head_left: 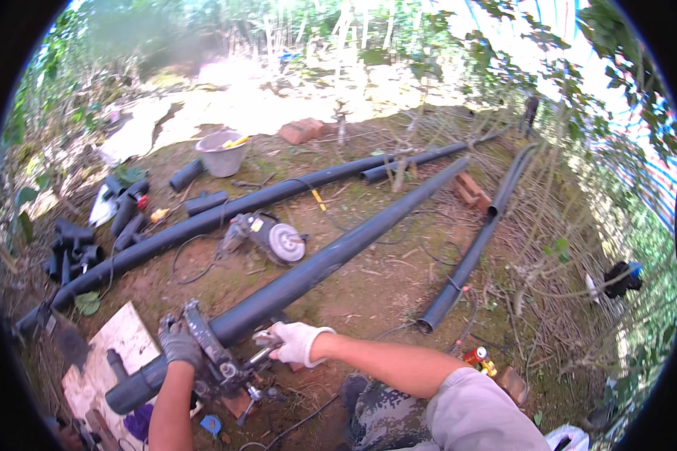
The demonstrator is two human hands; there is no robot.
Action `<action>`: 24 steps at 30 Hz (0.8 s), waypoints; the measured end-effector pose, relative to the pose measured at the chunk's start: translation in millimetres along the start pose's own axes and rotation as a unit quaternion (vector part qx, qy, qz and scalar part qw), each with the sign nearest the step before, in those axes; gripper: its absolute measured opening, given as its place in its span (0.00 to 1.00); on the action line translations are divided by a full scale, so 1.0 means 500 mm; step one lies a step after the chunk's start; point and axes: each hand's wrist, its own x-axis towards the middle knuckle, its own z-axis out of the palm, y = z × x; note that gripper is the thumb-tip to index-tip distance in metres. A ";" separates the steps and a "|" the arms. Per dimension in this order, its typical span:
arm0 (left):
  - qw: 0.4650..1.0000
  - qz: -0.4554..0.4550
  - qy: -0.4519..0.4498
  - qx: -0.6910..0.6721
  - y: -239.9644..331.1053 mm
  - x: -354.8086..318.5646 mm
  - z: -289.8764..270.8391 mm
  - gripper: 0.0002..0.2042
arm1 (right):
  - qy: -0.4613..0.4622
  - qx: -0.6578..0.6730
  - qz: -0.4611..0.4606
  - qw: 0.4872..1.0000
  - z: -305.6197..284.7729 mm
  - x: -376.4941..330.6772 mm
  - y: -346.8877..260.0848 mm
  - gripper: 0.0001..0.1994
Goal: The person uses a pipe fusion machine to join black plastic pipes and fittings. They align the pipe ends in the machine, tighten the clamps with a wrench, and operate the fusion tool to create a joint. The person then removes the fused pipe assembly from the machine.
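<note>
A long black plastic pipe (338,252) runs from far right down to a metal pipe clamp (207,338) in front of me. On the clamp's other side sits a short black pipe piece (135,387), pointing to the lower left. My left hand (179,344), in a grey glove, is closed at the clamp's left side; its fingertips are partly hidden. My right hand (299,343), in a whitish glove, is wrapped round a metal handle (262,356) on the clamp's right side. Just beyond the pipe an angle grinder (267,237) lies on the soil.
Another long black pipe (241,204) lies beyond, with several black fittings (75,248) at left and a grey bucket (222,154) behind. At right rests a black pipe (455,282) near bricks (470,192). Cables cross the soil. A board (109,361) lies left; brush borders the right.
</note>
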 end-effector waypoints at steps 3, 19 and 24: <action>0.996 -0.088 0.007 -0.018 0.013 0.011 0.009 0.25 | 0.019 0.028 -0.007 0.999 0.012 -0.002 -0.001 0.24; 0.998 0.003 0.020 -0.060 -0.010 -0.008 -0.035 0.16 | 0.037 -0.036 -0.009 0.999 0.022 0.006 0.027 0.29; 0.996 0.007 -0.008 -0.090 -0.019 -0.009 -0.052 0.17 | 0.034 -0.054 -0.015 0.998 0.022 0.009 0.047 0.28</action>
